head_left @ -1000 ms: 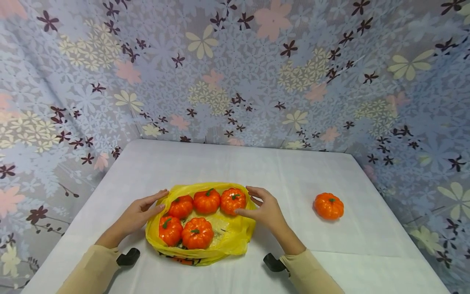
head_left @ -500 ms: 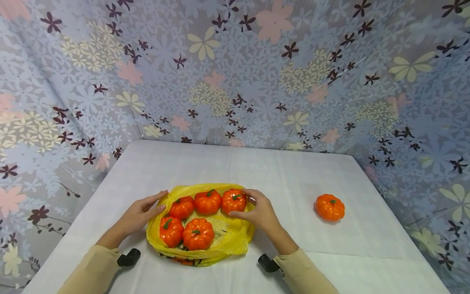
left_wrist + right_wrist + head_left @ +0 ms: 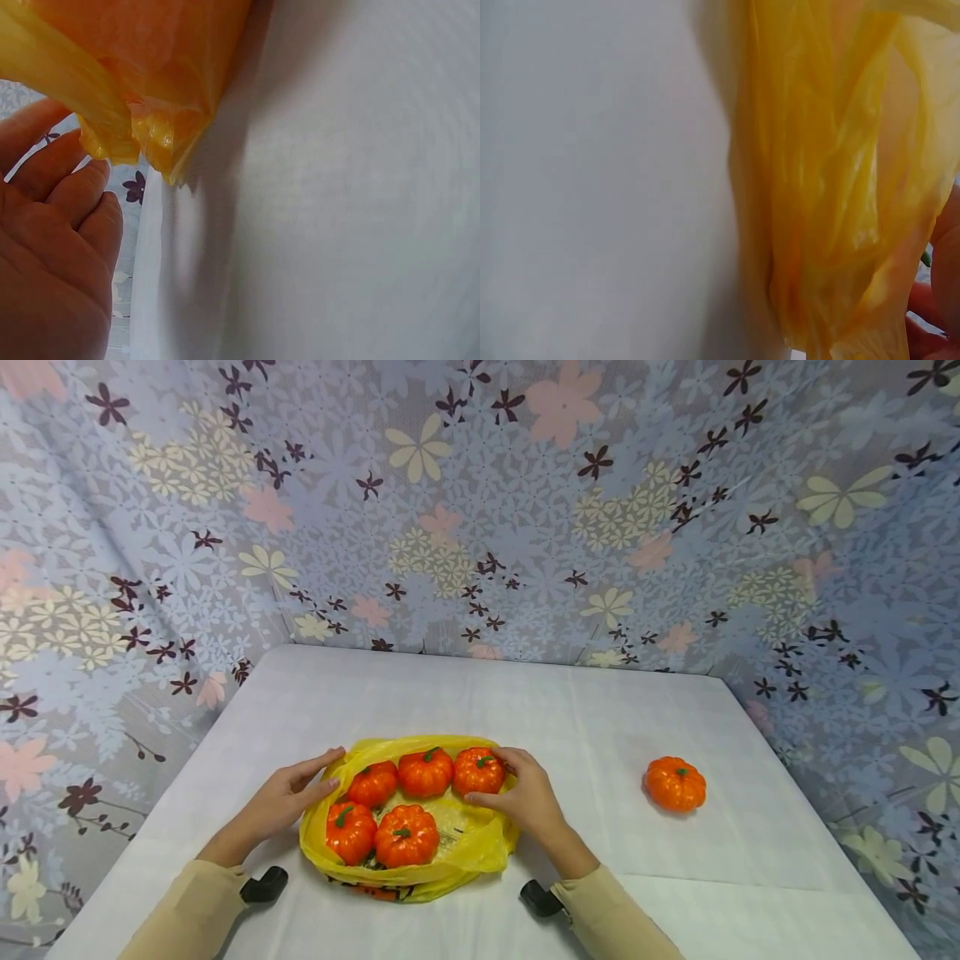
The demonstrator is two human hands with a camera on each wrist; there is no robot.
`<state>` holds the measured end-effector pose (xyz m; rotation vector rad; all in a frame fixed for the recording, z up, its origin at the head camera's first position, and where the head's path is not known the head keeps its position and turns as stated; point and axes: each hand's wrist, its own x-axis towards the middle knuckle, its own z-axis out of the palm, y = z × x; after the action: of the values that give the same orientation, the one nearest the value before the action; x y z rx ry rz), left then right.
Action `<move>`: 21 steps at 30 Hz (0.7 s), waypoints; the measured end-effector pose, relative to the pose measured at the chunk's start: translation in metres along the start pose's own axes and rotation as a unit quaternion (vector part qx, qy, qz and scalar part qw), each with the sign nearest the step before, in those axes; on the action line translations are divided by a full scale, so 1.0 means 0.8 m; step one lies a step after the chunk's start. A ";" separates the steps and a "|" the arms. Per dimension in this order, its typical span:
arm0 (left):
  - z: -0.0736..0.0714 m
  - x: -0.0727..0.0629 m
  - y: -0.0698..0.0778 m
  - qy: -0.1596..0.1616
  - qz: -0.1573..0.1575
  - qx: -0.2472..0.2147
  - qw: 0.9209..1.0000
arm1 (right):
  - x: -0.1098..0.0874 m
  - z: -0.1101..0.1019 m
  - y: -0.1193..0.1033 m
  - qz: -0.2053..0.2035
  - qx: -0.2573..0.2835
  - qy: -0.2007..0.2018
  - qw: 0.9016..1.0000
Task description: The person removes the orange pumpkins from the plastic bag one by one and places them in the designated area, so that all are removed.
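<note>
A yellow plastic bag (image 3: 480, 852), its mouth rolled wide, holds several small glossy orange pumpkins with green stems. My right hand (image 3: 534, 797) reaches over the bag's right rim and grips the back right pumpkin (image 3: 476, 770), thumb at its near side and fingers at its far right. In the right wrist view the bag wall (image 3: 832, 187) covers most of this, with only some fingers showing at the edge. At the bag's left side is my left hand (image 3: 281, 797), fingers loosely extended beside the rim; the left wrist view shows its fingers (image 3: 49, 169) relaxed near the bag (image 3: 109, 142).
One more orange pumpkin (image 3: 675, 785) sits alone on the white-covered table (image 3: 585, 718), to the right of the bag. A flowered cloth (image 3: 480, 527) hangs behind the table. Black wrist cameras (image 3: 264, 885) project from both sleeves.
My right hand has moved left over the bag's rim, and its thumb and fingers have come in around the back right pumpkin. My left hand has stayed in place.
</note>
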<state>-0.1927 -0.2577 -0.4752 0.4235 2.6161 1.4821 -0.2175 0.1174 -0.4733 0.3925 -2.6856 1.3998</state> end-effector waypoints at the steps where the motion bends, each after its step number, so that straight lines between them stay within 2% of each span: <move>1: 0.000 0.000 0.000 0.000 0.000 0.000 1.000 | 0.000 0.001 0.001 -0.001 -0.001 0.002 1.000; 11: 0.001 0.001 0.002 0.000 -0.007 -0.002 1.000 | 0.000 0.002 0.001 -0.006 -0.007 0.016 1.000; 21: -0.004 -0.002 0.007 0.002 -0.001 0.003 1.000 | -0.003 -0.014 -0.008 -0.009 -0.002 0.015 1.000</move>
<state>-0.1910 -0.2580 -0.4691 0.4182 2.6237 1.4774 -0.2138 0.1234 -0.4627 0.3922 -2.6537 1.3837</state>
